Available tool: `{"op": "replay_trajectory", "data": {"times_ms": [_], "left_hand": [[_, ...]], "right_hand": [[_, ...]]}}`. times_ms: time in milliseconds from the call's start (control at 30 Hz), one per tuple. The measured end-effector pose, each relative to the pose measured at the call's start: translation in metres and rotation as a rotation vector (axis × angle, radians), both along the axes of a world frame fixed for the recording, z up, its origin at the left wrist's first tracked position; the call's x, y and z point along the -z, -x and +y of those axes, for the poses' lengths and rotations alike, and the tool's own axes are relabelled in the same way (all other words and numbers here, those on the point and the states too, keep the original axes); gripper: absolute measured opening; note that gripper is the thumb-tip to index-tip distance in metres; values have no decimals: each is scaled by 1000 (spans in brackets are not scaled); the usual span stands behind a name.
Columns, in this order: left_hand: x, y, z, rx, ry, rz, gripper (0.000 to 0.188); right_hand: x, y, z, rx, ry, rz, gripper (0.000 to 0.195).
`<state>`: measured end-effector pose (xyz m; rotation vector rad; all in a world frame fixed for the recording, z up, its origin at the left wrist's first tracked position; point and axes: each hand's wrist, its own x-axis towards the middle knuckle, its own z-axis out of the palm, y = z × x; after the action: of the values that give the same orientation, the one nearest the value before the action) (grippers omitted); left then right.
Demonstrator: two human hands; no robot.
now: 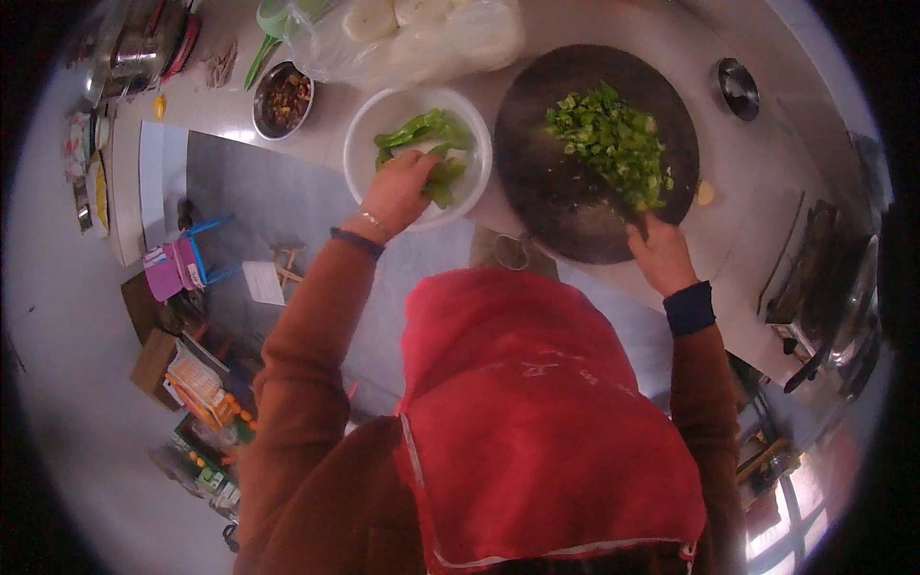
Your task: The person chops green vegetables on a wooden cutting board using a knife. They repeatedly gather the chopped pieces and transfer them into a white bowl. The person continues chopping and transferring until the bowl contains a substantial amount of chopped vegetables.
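My left hand (404,185) reaches into a white plastic bowl (352,162), its fingers closed around a piece of green pepper (449,171). More long green pepper pieces (424,128) lie in the bowl behind it. At the lower right edge of a round, dark cutting board (535,194), my right hand (663,251) grips a kitchen knife (631,212). Its blade is hard to make out against the board and is partly hidden. A heap of chopped green pepper (611,136) covers the board's upper right part, just beyond the knife.
A steel bowl of brown food pieces (284,100) stands left of the white bowl. Behind are a clear plastic bag with pale round items (431,36) and a green-handled utensil (260,61). A small metal bowl (738,90) sits right of the board, and a yellowish scrap (705,192) lies nearer.
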<state>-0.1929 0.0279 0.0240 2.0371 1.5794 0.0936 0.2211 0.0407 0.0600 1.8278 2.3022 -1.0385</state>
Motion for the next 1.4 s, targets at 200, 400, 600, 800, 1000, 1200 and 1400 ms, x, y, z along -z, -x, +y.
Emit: {"op": "replay_trajectory", "data": {"times_ms": [200,400,600,800,1000,1200,1400], "left_hand": [[-39,-4,-13,-318,99,-307,43],[-68,-65,3,-73,-222,-265,56],[-52,-156,10,45,-65,42,57],[-9,-198,6,4,-224,64,69],[-6,-184,-4,76,-251,-103,72],[5,-171,5,285,-263,-182,61],[15,-179,3,113,-360,-217,54]], "right_hand": [[-7,4,-1,35,10,68,27],[2,3,-5,68,40,104,29],[-5,-6,-7,175,28,173,29],[-4,-10,-20,274,24,175,29],[-10,-16,-30,339,41,227,27],[-14,-15,-36,360,30,322,24],[-22,-8,-41,366,-40,351,22]]}}
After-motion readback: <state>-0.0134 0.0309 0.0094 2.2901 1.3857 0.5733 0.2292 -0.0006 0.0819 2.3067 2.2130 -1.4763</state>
